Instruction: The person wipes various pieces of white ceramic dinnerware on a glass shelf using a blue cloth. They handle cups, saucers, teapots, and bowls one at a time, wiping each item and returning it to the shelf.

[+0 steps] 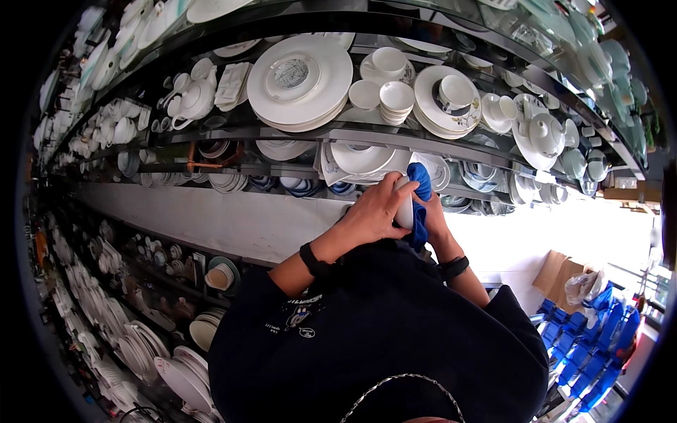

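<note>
My left hand [374,209] grips a small white ceramic bowl or cup [405,209], tilted on its side in front of my chest. A blue cloth [419,182] is bunched in my right hand [436,214] and pressed against the bowl's right side. The cloth hides that side of the bowl and some right fingers. Just beyond my hands, on a lower shelf, lie white dishes [364,158]. Above them, a shelf carries a stack of large white plates [333,69], a stack of small bowls [396,98] and a plate stack topped with a cup [457,91].
The dark shelf edge [296,132] runs across ahead of me. A white teapot [195,100] stands left, another teapot [545,132] right. Behind me on the left, more shelves hold plates [182,378]. Blue crates [587,343] and a cardboard box [560,280] are at right.
</note>
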`<state>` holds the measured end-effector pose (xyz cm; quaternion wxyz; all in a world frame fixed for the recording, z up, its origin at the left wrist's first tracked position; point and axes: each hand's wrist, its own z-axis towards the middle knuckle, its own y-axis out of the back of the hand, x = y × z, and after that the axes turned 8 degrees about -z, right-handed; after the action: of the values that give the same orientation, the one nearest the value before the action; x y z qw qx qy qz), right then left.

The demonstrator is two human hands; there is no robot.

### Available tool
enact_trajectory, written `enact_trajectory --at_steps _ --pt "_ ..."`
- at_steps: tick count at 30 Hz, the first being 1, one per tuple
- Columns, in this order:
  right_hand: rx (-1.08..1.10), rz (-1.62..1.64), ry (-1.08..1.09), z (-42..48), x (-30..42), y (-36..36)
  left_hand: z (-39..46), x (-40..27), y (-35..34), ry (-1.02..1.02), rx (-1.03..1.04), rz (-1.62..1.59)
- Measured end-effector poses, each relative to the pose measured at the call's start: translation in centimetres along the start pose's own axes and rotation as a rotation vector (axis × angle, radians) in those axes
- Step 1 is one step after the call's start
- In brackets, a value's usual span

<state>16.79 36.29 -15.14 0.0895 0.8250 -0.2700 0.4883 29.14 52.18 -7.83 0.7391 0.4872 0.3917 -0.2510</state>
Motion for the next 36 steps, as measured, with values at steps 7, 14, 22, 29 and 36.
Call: enact_trajectory --at_steps 7,14,22,29,36 --pt "-0.035 0.232 -0.153 0.4 1.8 -3.5 -2.8 2.6 2.7 0.136 -0.181 -0.148" --pt "-0.114 0.25 -0.144 2.2 2.1 -6.2 -5.6 5.7 5.2 0.202 -0.229 0.027" --pt "-0.145 0.267 -0.169 3.3 0.3 -6.6 -5.6 6.9 5.4 0.319 -0.147 0.048" --pt "-0.15 0.45 -0.153 2.2 1.0 -5.8 -3.4 7.4 5.2 0.225 -0.112 -0.178" --pt "-0.205 0.77 -0.012 -1.6 1.8 -1.4 2.1 5.4 1.2 0.102 -0.013 -0.305"
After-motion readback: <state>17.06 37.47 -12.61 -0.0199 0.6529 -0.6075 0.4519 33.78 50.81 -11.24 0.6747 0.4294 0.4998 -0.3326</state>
